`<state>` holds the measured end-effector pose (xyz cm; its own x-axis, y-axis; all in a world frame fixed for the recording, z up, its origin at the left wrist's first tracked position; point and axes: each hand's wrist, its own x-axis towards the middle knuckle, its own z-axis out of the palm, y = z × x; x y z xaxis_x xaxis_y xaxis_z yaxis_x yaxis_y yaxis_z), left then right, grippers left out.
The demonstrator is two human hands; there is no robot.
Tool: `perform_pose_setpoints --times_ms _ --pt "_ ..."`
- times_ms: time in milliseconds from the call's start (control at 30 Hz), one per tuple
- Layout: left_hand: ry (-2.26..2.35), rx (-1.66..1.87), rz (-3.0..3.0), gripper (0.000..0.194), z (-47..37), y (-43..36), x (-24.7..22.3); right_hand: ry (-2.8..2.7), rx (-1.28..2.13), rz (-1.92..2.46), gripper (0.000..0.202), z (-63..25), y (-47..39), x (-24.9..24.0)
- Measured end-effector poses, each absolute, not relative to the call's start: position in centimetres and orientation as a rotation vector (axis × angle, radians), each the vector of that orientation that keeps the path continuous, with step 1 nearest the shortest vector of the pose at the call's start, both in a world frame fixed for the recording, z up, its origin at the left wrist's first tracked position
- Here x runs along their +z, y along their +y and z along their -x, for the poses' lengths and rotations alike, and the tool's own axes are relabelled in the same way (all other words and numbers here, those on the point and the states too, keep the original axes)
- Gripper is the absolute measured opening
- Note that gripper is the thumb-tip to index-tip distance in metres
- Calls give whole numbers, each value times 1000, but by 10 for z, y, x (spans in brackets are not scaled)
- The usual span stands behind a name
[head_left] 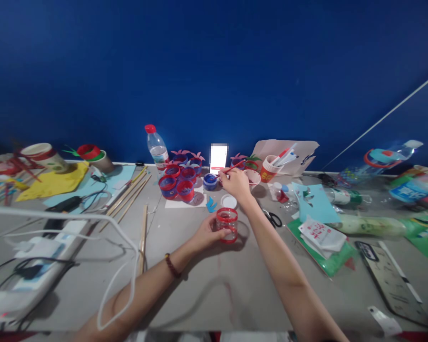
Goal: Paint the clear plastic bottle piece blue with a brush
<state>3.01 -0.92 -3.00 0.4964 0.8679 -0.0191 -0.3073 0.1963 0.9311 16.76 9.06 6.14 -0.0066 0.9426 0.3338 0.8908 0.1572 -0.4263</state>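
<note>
My left hand (210, 230) grips a clear plastic cup (227, 225), which looks like a cut bottle section with red bands at its rim and base. Pinched in my right hand (236, 183) is a thin red-handled paintbrush (238, 165). Its tip points left toward a small jar of blue paint (210, 181); whether it touches the paint I cannot tell. A round white lid (228, 201) lies just behind the cup. Beside it is a blue paper cutout (211, 204). Several red and blue painted cups (186, 190) stand to the left on white paper.
A water bottle (157, 149) and a lit phone (218, 157) stand against the blue wall. Right of my arm are scissors (273, 218) and a paper cup of pens (270, 169). Wooden sticks (128, 194), a glue gun (62, 209) and a power strip (53, 270) with cables lie left.
</note>
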Motion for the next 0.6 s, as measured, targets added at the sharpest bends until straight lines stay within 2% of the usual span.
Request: perform_pose_setpoints --times_ms 167,333,600 --pt "657 922 -1043 56 -31 -10 -29 -1848 70 1739 30 -173 90 66" --pt "651 926 -1055 56 -31 -11 -25 -1872 158 1657 26 -174 95 58" --pt "642 936 -1057 54 -32 -10 -26 -1928 72 1767 29 -171 89 66"
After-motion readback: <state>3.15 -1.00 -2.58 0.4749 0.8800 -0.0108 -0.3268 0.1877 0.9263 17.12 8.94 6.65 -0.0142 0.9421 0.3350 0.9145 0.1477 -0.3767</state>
